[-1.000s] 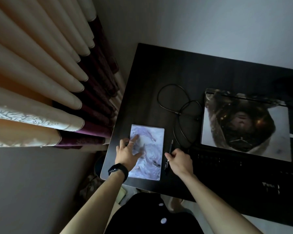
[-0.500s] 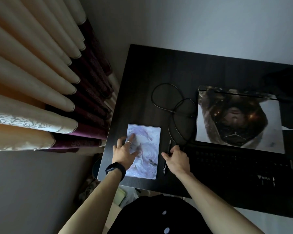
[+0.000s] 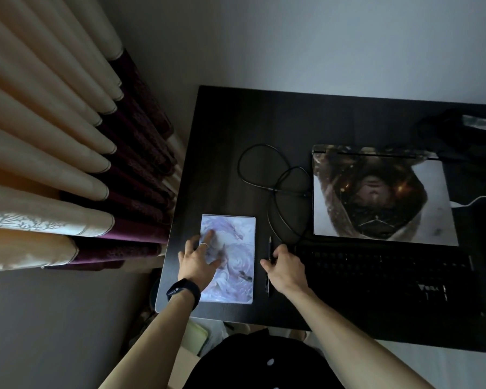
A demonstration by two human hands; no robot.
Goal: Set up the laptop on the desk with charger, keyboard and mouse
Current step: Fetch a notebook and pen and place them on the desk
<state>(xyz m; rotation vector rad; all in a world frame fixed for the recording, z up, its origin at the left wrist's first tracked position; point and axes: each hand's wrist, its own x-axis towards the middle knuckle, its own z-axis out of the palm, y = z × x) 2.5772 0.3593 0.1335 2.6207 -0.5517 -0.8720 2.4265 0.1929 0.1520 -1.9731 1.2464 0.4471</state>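
Note:
The closed laptop [image 3: 382,195], its lid covered by a printed picture, lies on the dark desk [image 3: 236,122] at the right. A black keyboard [image 3: 385,276] sits directly in front of it. A black cable [image 3: 246,175] loops on the desk left of the laptop and runs to its left side. My left hand [image 3: 198,262] rests flat, fingers spread, on a pale patterned tablet [image 3: 239,248] at the desk's front left. My right hand [image 3: 285,266] is curled around a thin black pen [image 3: 269,242] lying between the tablet and the keyboard, thumb on one side and fingers on the other.
Dark bundled objects [image 3: 458,130] lie at the desk's back right, and a white cable [image 3: 477,202] comes in from the right edge beside the laptop. Curtains [image 3: 68,164] hang close to the desk's left side. A wall stands behind the desk.
Only my view has drifted slightly; both hands stay where they were on the tablet and at the pen.

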